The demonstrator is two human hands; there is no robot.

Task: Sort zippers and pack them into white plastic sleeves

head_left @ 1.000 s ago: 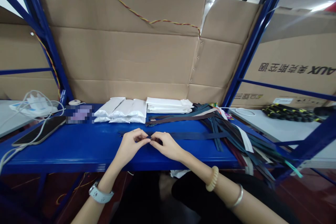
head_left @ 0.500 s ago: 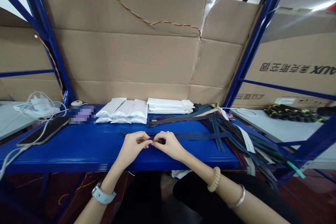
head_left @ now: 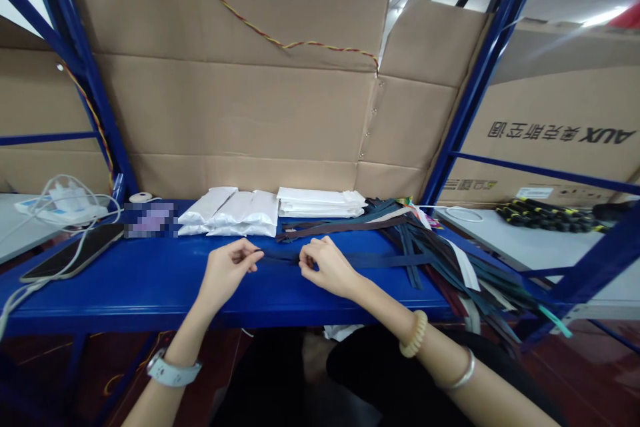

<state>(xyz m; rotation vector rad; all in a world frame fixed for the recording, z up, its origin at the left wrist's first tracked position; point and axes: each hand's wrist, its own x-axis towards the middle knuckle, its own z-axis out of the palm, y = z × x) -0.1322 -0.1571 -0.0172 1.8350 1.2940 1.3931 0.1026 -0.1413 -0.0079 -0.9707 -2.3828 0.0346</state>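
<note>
A long dark navy zipper (head_left: pixel 383 260) lies across the blue shelf, running from between my hands to the right. My left hand (head_left: pixel 231 270) pinches its left end between thumb and fingertips. My right hand (head_left: pixel 327 268) is closed on the zipper a short way to the right, with a stretch of tape spanning the gap. The slider, if one is there, is too small to make out. Beyond my right hand, a heap of loose zippers (head_left: pixel 450 273) in dark blue, green, maroon and white hangs over the front edge.
White packets (head_left: pixel 245 212) and a stack of flat white packs (head_left: pixel 323 202) stand along the cardboard back panel (head_left: pixel 240 107). On the left lie a phone (head_left: pixel 75 252) and a white cable (head_left: pixel 80 247). Blue rack posts (head_left: pixel 465 93) frame the shelf.
My hands have moved apart: the left has gone left with the zipper's end, the right slightly right. More of the tape shows between them.
</note>
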